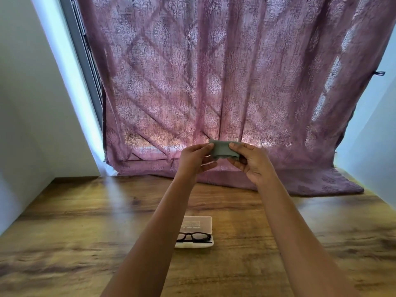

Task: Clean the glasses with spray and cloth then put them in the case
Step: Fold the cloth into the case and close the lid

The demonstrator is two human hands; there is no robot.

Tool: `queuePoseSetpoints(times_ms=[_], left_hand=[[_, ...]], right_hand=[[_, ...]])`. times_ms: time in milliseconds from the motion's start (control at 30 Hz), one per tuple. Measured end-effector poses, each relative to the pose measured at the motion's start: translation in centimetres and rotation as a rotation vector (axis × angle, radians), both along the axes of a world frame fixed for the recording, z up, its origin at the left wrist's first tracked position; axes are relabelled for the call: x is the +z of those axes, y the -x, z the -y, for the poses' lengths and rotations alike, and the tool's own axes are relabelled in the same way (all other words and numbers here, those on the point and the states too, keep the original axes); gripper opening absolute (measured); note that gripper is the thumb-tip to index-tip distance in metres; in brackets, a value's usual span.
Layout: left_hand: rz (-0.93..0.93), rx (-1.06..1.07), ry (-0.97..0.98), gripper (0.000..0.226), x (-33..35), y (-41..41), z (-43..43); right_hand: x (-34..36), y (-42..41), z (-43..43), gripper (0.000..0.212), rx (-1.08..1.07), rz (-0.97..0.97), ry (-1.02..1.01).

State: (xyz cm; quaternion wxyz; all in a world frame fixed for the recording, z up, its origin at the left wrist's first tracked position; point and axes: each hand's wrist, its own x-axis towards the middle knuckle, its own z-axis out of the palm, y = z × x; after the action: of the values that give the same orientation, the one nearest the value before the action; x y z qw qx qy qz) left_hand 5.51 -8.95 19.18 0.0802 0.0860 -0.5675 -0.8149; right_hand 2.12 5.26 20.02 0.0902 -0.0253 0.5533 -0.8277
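Both hands are held up in the air beyond the open white case (192,245), a small folded grey-green cloth (222,150) between them. The left hand (192,159) pinches its left edge and the right hand (250,161) its right, fingers (237,146) curled onto it. The black glasses (192,236) lie inside the case on the wooden table (85,232). A mauve curtain (214,82) hangs behind.

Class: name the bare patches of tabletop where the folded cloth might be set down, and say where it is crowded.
The table is bare left of the open case, out to the wall, and right of it, nearer than the curtain hem. Crowded: the middle, where the case holds the glasses.
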Motion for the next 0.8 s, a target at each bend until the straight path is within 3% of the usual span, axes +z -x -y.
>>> queuePoseSetpoints(times_ms=[333, 633, 800], left_hand=[[0.177, 0.087, 0.115, 0.006, -5.0, -1.7, 3.2], [0.498, 0.183, 0.332, 0.024, -14.0, -3.8, 6.9], [0.661, 0.225, 0.476, 0.022, -17.6, -5.2, 7.9]], right_hand=[[-4.1, -0.8, 3.3, 0.013, 0.018, 0.125, -0.044], [-9.3, -2.7, 5.6, 0.013, 0.04, 0.291, -0.119], [-11.8, -3.6, 6.3, 0.013, 0.034, 0.362, -0.148]])
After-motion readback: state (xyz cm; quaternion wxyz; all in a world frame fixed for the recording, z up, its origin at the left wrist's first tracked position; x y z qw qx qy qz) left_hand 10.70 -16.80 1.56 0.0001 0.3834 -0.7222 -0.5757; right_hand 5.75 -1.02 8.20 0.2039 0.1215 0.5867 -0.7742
